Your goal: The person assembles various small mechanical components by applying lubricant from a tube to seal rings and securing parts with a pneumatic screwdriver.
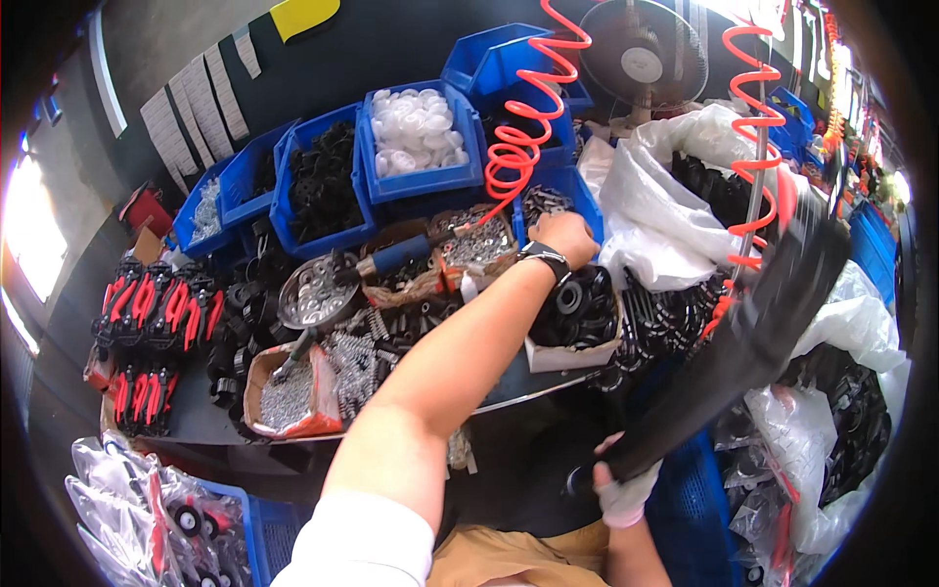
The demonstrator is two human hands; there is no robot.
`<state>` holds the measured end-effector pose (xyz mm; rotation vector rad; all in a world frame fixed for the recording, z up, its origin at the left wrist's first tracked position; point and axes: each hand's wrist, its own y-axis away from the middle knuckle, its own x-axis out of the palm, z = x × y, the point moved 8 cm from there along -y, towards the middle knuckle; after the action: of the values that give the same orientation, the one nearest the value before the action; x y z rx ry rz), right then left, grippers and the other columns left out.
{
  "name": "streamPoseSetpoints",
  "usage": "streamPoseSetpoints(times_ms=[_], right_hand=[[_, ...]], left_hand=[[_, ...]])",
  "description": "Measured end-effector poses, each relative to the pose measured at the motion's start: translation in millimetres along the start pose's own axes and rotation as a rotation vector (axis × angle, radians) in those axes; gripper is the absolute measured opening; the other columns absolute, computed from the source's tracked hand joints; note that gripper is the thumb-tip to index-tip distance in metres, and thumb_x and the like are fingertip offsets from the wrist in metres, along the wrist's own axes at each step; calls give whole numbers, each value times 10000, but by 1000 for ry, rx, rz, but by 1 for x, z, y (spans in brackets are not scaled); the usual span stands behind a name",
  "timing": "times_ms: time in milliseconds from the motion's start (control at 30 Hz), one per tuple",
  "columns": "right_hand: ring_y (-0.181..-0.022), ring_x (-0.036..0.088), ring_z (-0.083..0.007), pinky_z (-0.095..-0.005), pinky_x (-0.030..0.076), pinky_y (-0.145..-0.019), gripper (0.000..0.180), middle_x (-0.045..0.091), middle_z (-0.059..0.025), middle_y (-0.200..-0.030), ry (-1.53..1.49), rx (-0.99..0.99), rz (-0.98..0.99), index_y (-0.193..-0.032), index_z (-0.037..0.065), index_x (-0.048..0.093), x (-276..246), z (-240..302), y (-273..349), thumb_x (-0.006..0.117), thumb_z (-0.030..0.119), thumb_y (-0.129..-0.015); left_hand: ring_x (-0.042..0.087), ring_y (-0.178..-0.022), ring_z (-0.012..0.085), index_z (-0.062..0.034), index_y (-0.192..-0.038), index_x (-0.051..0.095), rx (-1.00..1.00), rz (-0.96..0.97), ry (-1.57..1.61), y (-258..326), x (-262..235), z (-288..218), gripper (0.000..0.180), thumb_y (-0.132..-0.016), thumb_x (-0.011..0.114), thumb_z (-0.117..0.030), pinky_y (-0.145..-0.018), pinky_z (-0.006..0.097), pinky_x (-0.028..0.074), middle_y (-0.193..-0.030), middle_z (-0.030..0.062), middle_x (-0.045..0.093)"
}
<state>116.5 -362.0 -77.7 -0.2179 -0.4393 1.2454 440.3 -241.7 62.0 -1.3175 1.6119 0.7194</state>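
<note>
My left hand [564, 238], a dark watch on its wrist, reaches across the bench into a small blue bin [587, 201] of small metal parts [544, 202]. Its fingers are curled down, and their tips are hidden. Low on the right, my right hand [626, 496], in a pale glove, is closed round the lower end of a long black bar-shaped part [714, 362]. That part slants up to the right, its upper end smeared by motion. Just right of my left forearm, an open box [572, 358] holds black rings.
Blue bins of white discs [416, 127] and black parts [323, 181] line the back. A blue-handled power tool [396, 254] lies over boxes of hardware. Red coiled hoses [518, 147] hang near a fan [643, 64]. Red-and-black parts [161, 303] stand left; plastic-wrapped parts [147, 509] lie below.
</note>
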Motion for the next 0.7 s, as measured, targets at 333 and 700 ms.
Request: streamPoseSetpoints(times_ms=[333, 700], right_hand=[[-886, 647, -227, -340, 544, -811, 584, 608, -169, -1053, 82, -34, 61, -1171, -31, 533, -7, 7, 16, 855, 210, -748], [-872, 597, -224, -357, 541, -746, 864, 565, -132, -1042, 109, 71, 157, -1334, 11, 389, -48, 28, 47, 881, 307, -689]], left_hand=[[669, -935, 351, -31, -899, 719, 104, -510, 344, -39, -25, 17, 168, -894, 594, -143, -881, 424, 518, -1086, 207, 678], [682, -747, 181, -7, -977, 482, 512, -449, 1188, 29, -105, -11, 96, -963, 576, -24, -688, 319, 607, -975, 128, 647]])
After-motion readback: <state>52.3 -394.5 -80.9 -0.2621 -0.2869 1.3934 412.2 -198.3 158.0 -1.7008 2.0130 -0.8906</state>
